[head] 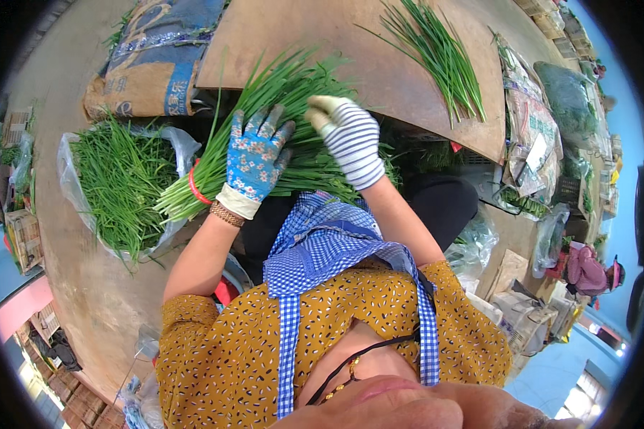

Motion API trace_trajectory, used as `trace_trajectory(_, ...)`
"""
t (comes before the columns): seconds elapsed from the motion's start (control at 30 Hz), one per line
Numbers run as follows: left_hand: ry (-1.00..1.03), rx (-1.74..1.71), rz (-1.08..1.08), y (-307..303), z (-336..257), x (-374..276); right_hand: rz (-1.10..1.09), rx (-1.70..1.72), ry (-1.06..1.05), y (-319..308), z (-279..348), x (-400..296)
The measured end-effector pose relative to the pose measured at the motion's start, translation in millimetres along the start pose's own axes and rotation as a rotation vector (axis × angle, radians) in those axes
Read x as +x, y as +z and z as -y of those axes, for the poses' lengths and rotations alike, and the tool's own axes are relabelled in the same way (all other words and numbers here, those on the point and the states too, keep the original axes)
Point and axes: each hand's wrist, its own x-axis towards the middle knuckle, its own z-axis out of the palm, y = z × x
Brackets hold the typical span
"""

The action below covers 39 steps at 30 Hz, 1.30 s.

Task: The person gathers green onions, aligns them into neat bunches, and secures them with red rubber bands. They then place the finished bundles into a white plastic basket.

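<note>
A large bundle of long green leaves (279,102), which look like chives, lies across my lap. Its pale stalk ends point left, with a red band (194,185) around them. My left hand (257,147), in a blue floral glove with soiled fingers, holds the bundle from above just past the band; its thumb side is over the leaves. Over the leafy right part is my right hand (349,137) in a white glove with dark stripes. Its fingers are curled and blurred at the leaves; whether they pinch any is hidden.
A plastic-lined container of loose greens (123,187) stands at left, below a stuffed woven sack (150,59). Ahead is a brown board (300,32) with a smaller bunch of green stalks (445,64). At right lie another sack (526,118) and bagged greens (563,102); another person (590,268) is farther off.
</note>
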Motion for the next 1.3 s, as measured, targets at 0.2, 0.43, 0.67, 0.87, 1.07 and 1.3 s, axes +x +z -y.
trace_trajectory(0.2,-0.039,0.017,-0.084,-1,5,-2,0.25,-0.267,0.069,25,6,0)
trace_trajectory(0.43,-0.218,0.046,-0.219,6,15,1,0.105,0.0,0.141,34,-4,-13)
trace_trajectory(0.67,-0.236,0.1,-0.282,19,8,-1,0.166,-0.034,0.166,30,-10,-17)
trace_trajectory(0.87,-0.197,0.044,-0.244,15,8,2,0.356,-0.173,0.168,29,-16,4)
trace_trajectory(1.07,-0.19,-0.011,-0.274,14,9,2,0.34,0.227,0.276,20,-22,5)
trace_trajectory(1.3,-0.165,-0.035,-0.262,15,6,4,0.468,0.365,0.524,0,-8,15)
